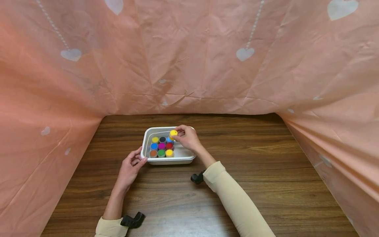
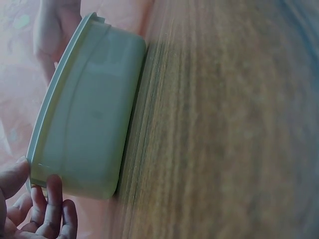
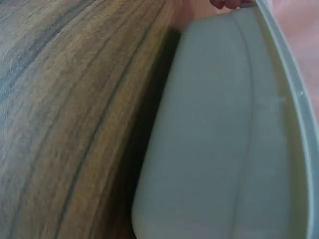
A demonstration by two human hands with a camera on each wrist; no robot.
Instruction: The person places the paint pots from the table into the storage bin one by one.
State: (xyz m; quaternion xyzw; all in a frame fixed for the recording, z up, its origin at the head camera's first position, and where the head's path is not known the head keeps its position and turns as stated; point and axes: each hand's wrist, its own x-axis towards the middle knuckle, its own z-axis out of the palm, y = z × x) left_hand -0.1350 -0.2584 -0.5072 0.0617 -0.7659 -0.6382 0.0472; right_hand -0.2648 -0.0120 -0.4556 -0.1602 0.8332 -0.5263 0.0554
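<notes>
A white plastic tray [image 1: 170, 160] stands on the table with several small paint pots in rows in its left half. My left hand [image 1: 129, 167] grips the tray's front left corner, thumb at the rim and fingers beneath it, as the left wrist view shows. Over the back row, my right hand [image 1: 189, 140] pinches a yellow paint pot [image 1: 173, 133] between thumb and fingers. It partly covers a light blue pot [image 1: 169, 140]. Beside that are a black pot [image 1: 162, 140] and another yellow pot [image 1: 155, 140]. Blue, magenta, red, brown, green and yellow pots fill the nearer rows.
The tray's right half shows bare floor under my right hand. Wood-grain table [image 1: 251, 158] surrounds the tray. A pink cloth with white hearts [image 1: 189, 65] hangs behind and at both sides. Black wrist devices [image 1: 132, 220] sit at both sleeves.
</notes>
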